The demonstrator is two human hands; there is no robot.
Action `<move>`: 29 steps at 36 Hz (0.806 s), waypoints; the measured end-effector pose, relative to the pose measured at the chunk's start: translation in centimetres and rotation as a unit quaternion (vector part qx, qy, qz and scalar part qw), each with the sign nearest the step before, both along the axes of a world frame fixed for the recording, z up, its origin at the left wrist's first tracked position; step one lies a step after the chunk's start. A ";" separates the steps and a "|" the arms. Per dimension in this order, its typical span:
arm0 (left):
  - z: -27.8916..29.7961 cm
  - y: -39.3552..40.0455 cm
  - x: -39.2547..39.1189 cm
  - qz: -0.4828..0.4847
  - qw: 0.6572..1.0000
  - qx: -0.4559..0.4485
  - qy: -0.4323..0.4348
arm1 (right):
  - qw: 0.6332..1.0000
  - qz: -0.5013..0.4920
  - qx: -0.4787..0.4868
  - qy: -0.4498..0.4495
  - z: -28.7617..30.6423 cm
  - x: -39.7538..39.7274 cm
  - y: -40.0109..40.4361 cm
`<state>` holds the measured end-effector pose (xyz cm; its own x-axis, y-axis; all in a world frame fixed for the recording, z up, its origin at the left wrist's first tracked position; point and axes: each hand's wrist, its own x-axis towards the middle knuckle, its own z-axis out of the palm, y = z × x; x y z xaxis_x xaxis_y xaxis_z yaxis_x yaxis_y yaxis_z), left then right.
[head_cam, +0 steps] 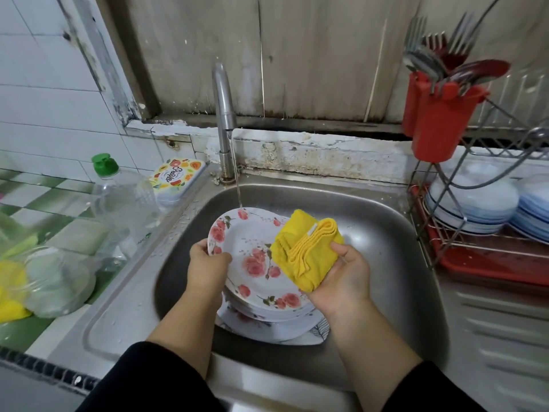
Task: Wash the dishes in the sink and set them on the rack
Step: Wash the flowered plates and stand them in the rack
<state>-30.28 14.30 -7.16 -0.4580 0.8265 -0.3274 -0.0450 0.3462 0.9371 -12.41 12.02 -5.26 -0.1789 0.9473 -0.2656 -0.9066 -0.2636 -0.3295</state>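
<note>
A white plate with pink roses (252, 251) is tilted over the steel sink (383, 233), its far rim under a thin stream from the tap (223, 114). My left hand (208, 260) grips the plate's left rim. My right hand (341, 278) holds a folded yellow cloth (306, 248) against the plate's right side. Under it lies a stack of several more flowered plates (267, 319) in the basin. The wire rack (481, 248) on a red tray stands at the right.
Stacked white and blue bowls (475, 203) sit on the rack, with a red cutlery holder (442, 120) full of forks and spoons above. On the left counter are a clear bottle with a green cap (118, 197), a printed box (175, 176) and plastic bags (44, 281).
</note>
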 end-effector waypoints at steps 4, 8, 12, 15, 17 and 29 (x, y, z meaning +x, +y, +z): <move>1.7 0.3 0.6 0.010 0.989 0.017 -0.147 | 1.000 -0.017 -0.005 -0.008 0.1 0.1 0.0; 4.0 1.1 1.1 -0.041 0.971 0.042 -0.231 | 1.000 -0.026 -0.003 -0.007 0.2 0.3 0.2; 6.4 1.8 2.2 -0.085 0.974 0.042 -0.205 | 0.999 -0.041 0.012 -0.003 0.2 0.5 0.3; 7.7 2.0 3.3 -0.112 0.976 0.048 -0.178 | 0.998 -0.063 0.016 0.003 0.2 0.9 0.5; 8.3 2.2 3.7 -0.126 0.978 0.049 -0.161 | 0.997 -0.069 0.028 0.009 0.2 1.1 0.5; 10.8 2.1 5.9 -0.188 0.970 0.088 -0.125 | 0.992 -0.092 0.075 0.051 0.3 1.8 0.6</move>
<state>-24.42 16.40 3.68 -0.0369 0.9729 -0.2284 -0.1806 0.2183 0.9590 -10.58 12.63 -4.97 -0.0175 0.9938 -0.1094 -0.9658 -0.0452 -0.2555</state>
